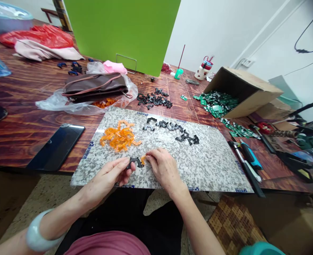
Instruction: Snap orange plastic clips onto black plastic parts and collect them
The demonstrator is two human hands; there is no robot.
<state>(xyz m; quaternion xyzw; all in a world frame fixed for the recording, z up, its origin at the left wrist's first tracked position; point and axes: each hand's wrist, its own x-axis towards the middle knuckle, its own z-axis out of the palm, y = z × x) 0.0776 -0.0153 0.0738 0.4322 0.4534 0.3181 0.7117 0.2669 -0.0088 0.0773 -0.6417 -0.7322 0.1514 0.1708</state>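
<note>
Near the front edge of the speckled board, my left hand pinches a black arch-shaped plastic part. My right hand holds a small orange translucent plastic piece between thumb and fingertips, right beside the black part's right end; whether the two touch is hard to tell. A pile of orange translucent pieces lies on the board's left side. Several black arch-shaped parts are spread in a band along the back of the board.
More black parts lie beyond the board. A phone rests to the left, near a brown bag on clear plastic. On the right, a cardboard box spills green circuit boards. A blue-handled cutter lies by the board's right edge.
</note>
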